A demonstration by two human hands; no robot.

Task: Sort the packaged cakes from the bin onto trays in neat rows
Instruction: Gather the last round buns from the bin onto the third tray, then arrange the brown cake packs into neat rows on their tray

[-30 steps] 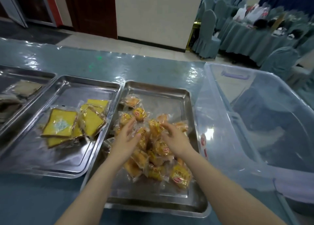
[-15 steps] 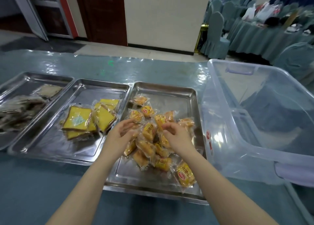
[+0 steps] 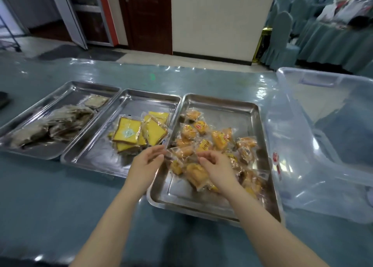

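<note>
Small orange cakes in clear wrappers lie in a loose pile (image 3: 220, 141) in the right steel tray (image 3: 248, 113). Over the pile's near left part, my left hand (image 3: 146, 165) pinches the left end of one small cake packet (image 3: 181, 151). My right hand (image 3: 217, 169) curls its fingers onto the packet's right end. The middle tray (image 3: 141, 100) holds yellow square cakes (image 3: 137, 132) in an overlapping heap. In the left tray (image 3: 78, 89) brown packaged cakes (image 3: 58, 121) are heaped. The clear plastic bin (image 3: 314, 79) on the right looks empty.
All three trays sit side by side on a teal table under a clear plastic cover (image 3: 46, 202). The bin's wall stands close against the right tray's edge. Beyond the table are a doorway, a wall and draped chairs (image 3: 282, 34).
Both hands have drawn back from the pile's middle toward its near left, coming together on one packet. The view has shifted, so all three trays now show.
</note>
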